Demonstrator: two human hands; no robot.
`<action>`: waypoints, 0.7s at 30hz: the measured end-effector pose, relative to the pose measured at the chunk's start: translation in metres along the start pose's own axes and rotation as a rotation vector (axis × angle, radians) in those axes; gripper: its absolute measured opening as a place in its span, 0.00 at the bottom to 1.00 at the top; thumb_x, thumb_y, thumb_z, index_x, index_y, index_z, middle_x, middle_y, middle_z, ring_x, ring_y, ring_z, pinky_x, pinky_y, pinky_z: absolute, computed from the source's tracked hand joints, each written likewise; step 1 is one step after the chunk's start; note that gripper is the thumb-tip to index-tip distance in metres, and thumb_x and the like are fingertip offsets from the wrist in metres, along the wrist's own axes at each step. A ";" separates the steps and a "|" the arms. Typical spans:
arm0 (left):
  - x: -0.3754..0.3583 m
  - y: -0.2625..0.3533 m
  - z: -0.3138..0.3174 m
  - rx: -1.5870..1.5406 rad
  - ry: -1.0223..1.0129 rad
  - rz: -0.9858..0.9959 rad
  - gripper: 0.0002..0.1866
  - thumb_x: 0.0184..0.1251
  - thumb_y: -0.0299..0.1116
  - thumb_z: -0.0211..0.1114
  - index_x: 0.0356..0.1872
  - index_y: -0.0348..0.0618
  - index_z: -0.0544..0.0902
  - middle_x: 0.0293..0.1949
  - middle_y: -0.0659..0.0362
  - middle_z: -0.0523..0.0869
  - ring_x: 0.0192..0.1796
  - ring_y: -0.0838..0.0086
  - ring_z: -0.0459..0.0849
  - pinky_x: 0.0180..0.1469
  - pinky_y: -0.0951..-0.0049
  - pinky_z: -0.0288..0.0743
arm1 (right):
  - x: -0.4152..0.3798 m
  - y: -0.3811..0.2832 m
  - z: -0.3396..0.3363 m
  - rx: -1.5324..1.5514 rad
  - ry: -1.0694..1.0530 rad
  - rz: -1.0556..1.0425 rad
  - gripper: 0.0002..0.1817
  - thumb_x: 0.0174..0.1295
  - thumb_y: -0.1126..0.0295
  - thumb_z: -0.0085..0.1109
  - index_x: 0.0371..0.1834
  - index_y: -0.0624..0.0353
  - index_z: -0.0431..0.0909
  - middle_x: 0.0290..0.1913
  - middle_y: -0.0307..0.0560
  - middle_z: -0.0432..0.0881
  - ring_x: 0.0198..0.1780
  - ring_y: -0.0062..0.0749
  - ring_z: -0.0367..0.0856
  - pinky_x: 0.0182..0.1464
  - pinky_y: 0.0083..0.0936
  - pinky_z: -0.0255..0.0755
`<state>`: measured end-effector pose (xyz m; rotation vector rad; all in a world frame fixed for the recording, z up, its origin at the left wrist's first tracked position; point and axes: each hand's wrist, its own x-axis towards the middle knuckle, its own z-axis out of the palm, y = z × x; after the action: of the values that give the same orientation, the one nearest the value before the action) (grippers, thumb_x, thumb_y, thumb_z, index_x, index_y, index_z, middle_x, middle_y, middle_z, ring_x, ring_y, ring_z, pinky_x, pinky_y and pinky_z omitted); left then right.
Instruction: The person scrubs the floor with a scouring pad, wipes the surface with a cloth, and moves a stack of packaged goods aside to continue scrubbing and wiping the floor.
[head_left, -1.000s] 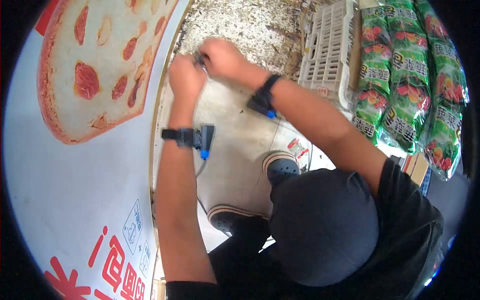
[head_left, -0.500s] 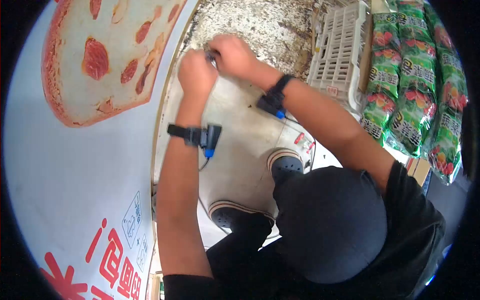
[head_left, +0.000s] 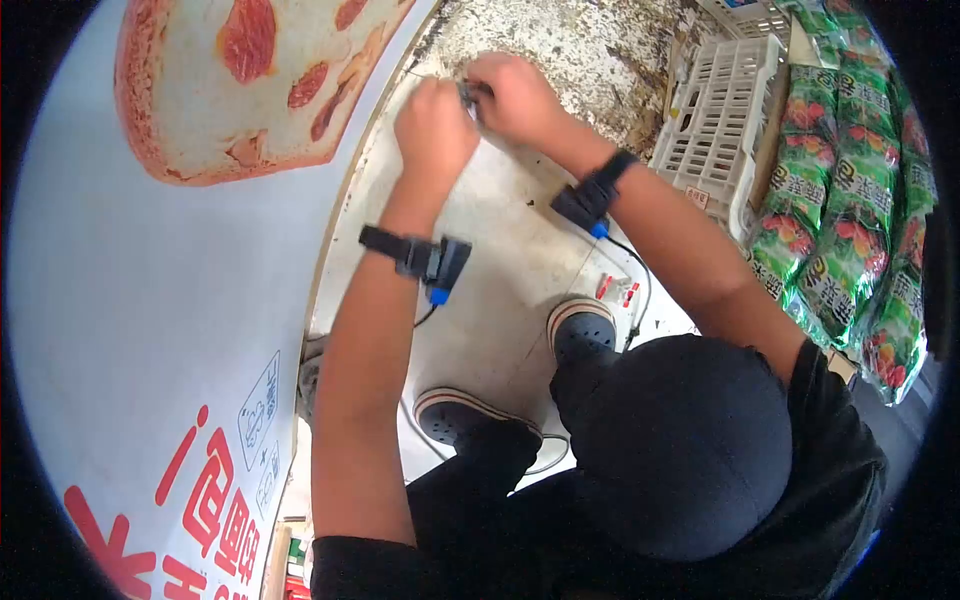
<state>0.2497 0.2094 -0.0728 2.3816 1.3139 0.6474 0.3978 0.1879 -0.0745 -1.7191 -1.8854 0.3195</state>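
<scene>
Near the top of the head view, my left hand [head_left: 437,127] is closed, its knuckles turned up. Just to its right, my right hand [head_left: 517,98] is closed too. Between the two hands shows a small dark object [head_left: 472,94], partly covered by the fingers and too small to name; both hands touch or hold it. Each wrist wears a black strap with a dark device and a blue plug. Under the hands lies a pale floor [head_left: 500,260], stained and worn toward the top.
A white plastic crate [head_left: 715,125] stands right of my right forearm. Green printed packets [head_left: 840,200] are stacked at the far right. A large printed panel [head_left: 190,280] fills the left. Red-and-white scraps [head_left: 618,290], cables and my shoes [head_left: 580,330] are on the floor.
Both hands have shifted right and slightly up in view, staying close together with the small dark object. The crate and packets also appear farther right and lower.
</scene>
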 end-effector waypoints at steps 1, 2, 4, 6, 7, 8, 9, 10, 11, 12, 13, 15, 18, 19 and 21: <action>-0.014 0.006 -0.002 -0.015 -0.037 -0.011 0.04 0.51 0.26 0.64 0.28 0.38 0.81 0.33 0.50 0.81 0.36 0.51 0.83 0.38 0.54 0.78 | -0.016 -0.006 -0.004 0.026 -0.060 0.018 0.04 0.50 0.76 0.57 0.29 0.60 0.80 0.35 0.53 0.81 0.41 0.56 0.81 0.43 0.46 0.76; -0.024 0.009 -0.003 -0.019 -0.047 -0.020 0.04 0.51 0.26 0.64 0.28 0.38 0.81 0.33 0.50 0.81 0.36 0.51 0.83 0.38 0.54 0.78 | -0.025 -0.010 -0.007 0.055 -0.098 0.069 0.04 0.50 0.77 0.57 0.29 0.61 0.79 0.34 0.53 0.81 0.41 0.55 0.81 0.43 0.46 0.76; -0.028 0.010 -0.001 -0.031 -0.027 -0.031 0.04 0.50 0.26 0.64 0.27 0.38 0.82 0.33 0.50 0.81 0.36 0.51 0.83 0.37 0.54 0.78 | -0.020 -0.008 -0.004 0.065 -0.089 0.056 0.04 0.50 0.76 0.58 0.30 0.61 0.79 0.34 0.53 0.81 0.41 0.55 0.81 0.43 0.46 0.76; -0.001 0.000 0.006 0.007 0.024 -0.044 0.04 0.50 0.26 0.65 0.27 0.38 0.82 0.33 0.50 0.82 0.37 0.52 0.84 0.38 0.54 0.79 | -0.005 -0.002 0.001 0.048 -0.007 0.007 0.05 0.49 0.75 0.59 0.31 0.61 0.80 0.35 0.54 0.81 0.41 0.55 0.81 0.44 0.46 0.77; 0.007 -0.002 0.008 0.043 0.055 -0.050 0.04 0.50 0.27 0.65 0.27 0.38 0.83 0.33 0.49 0.82 0.38 0.52 0.84 0.38 0.55 0.79 | 0.009 0.002 0.006 0.019 0.059 -0.023 0.06 0.49 0.74 0.60 0.31 0.61 0.81 0.35 0.54 0.82 0.41 0.55 0.81 0.44 0.46 0.77; 0.014 -0.001 0.005 0.041 0.049 -0.054 0.04 0.50 0.27 0.65 0.27 0.38 0.83 0.33 0.49 0.82 0.38 0.52 0.84 0.38 0.55 0.79 | 0.025 0.009 0.006 -0.015 0.024 -0.070 0.06 0.49 0.74 0.60 0.31 0.61 0.81 0.36 0.55 0.82 0.41 0.56 0.81 0.45 0.47 0.77; 0.026 -0.001 0.002 0.074 0.014 -0.069 0.04 0.51 0.27 0.65 0.27 0.38 0.83 0.34 0.49 0.83 0.38 0.52 0.85 0.39 0.55 0.80 | 0.027 0.010 0.008 -0.019 0.026 -0.075 0.06 0.49 0.74 0.60 0.31 0.61 0.81 0.36 0.55 0.82 0.41 0.56 0.81 0.45 0.47 0.77; 0.033 0.000 0.002 0.104 -0.023 -0.083 0.04 0.52 0.27 0.65 0.28 0.38 0.84 0.34 0.49 0.83 0.39 0.52 0.85 0.40 0.56 0.80 | 0.028 0.009 0.006 -0.051 -0.005 -0.028 0.06 0.48 0.74 0.60 0.31 0.60 0.81 0.36 0.55 0.82 0.42 0.56 0.82 0.45 0.46 0.77; 0.027 0.004 0.001 0.099 -0.024 -0.085 0.04 0.52 0.27 0.65 0.28 0.38 0.84 0.34 0.49 0.83 0.39 0.52 0.85 0.40 0.56 0.80 | 0.025 0.007 0.005 -0.078 -0.041 0.023 0.07 0.48 0.75 0.60 0.31 0.60 0.81 0.37 0.55 0.82 0.42 0.56 0.82 0.46 0.46 0.77; 0.015 0.006 -0.001 0.072 -0.061 -0.079 0.04 0.52 0.27 0.65 0.28 0.38 0.84 0.35 0.49 0.83 0.39 0.52 0.85 0.40 0.56 0.80 | 0.015 0.003 0.003 -0.095 -0.053 -0.009 0.07 0.47 0.75 0.59 0.31 0.60 0.81 0.37 0.54 0.82 0.43 0.55 0.82 0.45 0.46 0.77; 0.005 0.007 -0.002 0.049 -0.095 -0.070 0.04 0.52 0.27 0.65 0.29 0.38 0.84 0.35 0.49 0.83 0.39 0.53 0.85 0.40 0.57 0.81 | 0.002 -0.006 -0.004 -0.059 -0.090 0.032 0.07 0.47 0.76 0.59 0.30 0.60 0.81 0.37 0.54 0.82 0.43 0.55 0.82 0.45 0.46 0.77; -0.023 0.013 -0.002 -0.029 -0.071 -0.034 0.02 0.52 0.25 0.62 0.26 0.38 0.80 0.32 0.49 0.81 0.37 0.51 0.83 0.39 0.52 0.77 | -0.024 -0.012 -0.007 -0.018 -0.118 0.073 0.06 0.46 0.76 0.59 0.30 0.61 0.80 0.35 0.55 0.81 0.42 0.55 0.81 0.45 0.46 0.77; -0.029 0.011 0.003 0.012 0.011 0.060 0.03 0.50 0.25 0.64 0.26 0.38 0.81 0.33 0.51 0.81 0.37 0.54 0.84 0.39 0.57 0.79 | -0.021 -0.008 -0.008 -0.027 -0.153 0.025 0.06 0.47 0.76 0.59 0.30 0.61 0.80 0.35 0.55 0.82 0.41 0.55 0.82 0.45 0.46 0.77; -0.017 0.007 0.007 0.049 0.054 0.050 0.03 0.49 0.25 0.64 0.26 0.38 0.81 0.33 0.51 0.81 0.37 0.54 0.84 0.38 0.57 0.79 | -0.011 -0.002 -0.005 -0.026 -0.162 0.024 0.06 0.47 0.76 0.59 0.30 0.61 0.80 0.35 0.55 0.82 0.41 0.55 0.82 0.45 0.46 0.77; 0.008 0.000 0.010 0.095 0.114 0.032 0.04 0.48 0.25 0.66 0.27 0.38 0.82 0.33 0.50 0.81 0.37 0.54 0.84 0.38 0.57 0.80 | 0.017 0.011 0.007 -0.048 -0.002 -0.083 0.06 0.47 0.76 0.60 0.30 0.60 0.81 0.35 0.54 0.82 0.41 0.55 0.82 0.44 0.47 0.77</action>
<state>0.2586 0.2161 -0.0792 2.4790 1.3843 0.7557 0.4031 0.2070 -0.0818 -1.6669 -1.9748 0.2459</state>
